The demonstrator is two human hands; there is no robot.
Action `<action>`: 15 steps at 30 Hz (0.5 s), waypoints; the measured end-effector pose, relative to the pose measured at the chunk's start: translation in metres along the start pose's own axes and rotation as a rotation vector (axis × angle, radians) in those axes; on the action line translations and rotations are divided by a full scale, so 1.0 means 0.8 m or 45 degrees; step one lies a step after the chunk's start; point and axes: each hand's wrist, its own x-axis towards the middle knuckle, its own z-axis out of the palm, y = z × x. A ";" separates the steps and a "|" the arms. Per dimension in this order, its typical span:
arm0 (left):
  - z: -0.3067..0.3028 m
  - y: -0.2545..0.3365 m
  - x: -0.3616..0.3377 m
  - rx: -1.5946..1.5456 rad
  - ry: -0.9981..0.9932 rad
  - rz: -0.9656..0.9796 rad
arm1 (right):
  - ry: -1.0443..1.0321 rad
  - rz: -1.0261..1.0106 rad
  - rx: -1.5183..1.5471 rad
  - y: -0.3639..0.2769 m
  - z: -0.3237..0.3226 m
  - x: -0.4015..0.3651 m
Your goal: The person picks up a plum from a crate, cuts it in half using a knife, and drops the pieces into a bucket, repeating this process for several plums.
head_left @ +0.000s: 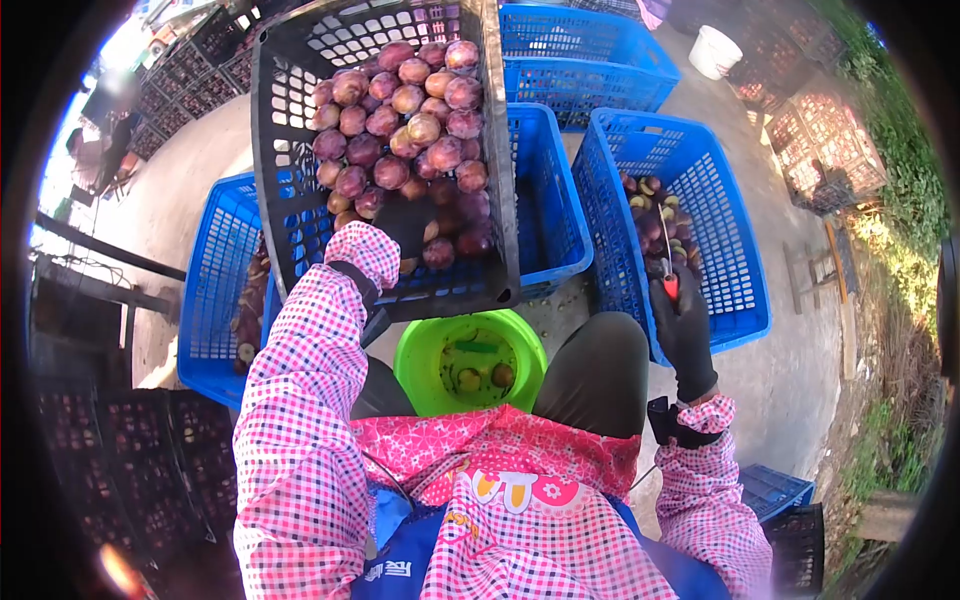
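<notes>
Purple-red plums (400, 130) fill much of a black plastic crate (385, 298) tilted in front of me. My left hand (408, 225), in a black glove, reaches into the crate's near end among the plums; its fingers are blurred and dark against the fruit. Over at the right, my right hand (686, 325), also gloved in black, grips a knife (671, 287) by its red handle. The thin blade points away from me, over cut plums (650, 205) in a blue crate (735, 250).
Between my knees stands a green bucket (405, 365) with a few fruit pieces in the bottom. More blue crates stand behind (590, 60) and at the left (205, 320). A white bucket (714, 52) and stacked crates of fruit (825, 140) are at the far right.
</notes>
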 end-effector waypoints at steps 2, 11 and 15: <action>-0.006 -0.002 0.000 -0.144 0.073 -0.038 | -0.069 -0.058 -0.009 0.000 0.003 0.002; -0.056 0.114 -0.192 -2.644 0.271 0.059 | -0.348 0.059 0.667 -0.147 0.052 -0.028; -0.036 0.193 -0.265 -2.556 0.468 -0.068 | -0.522 -0.127 0.710 -0.201 0.075 -0.059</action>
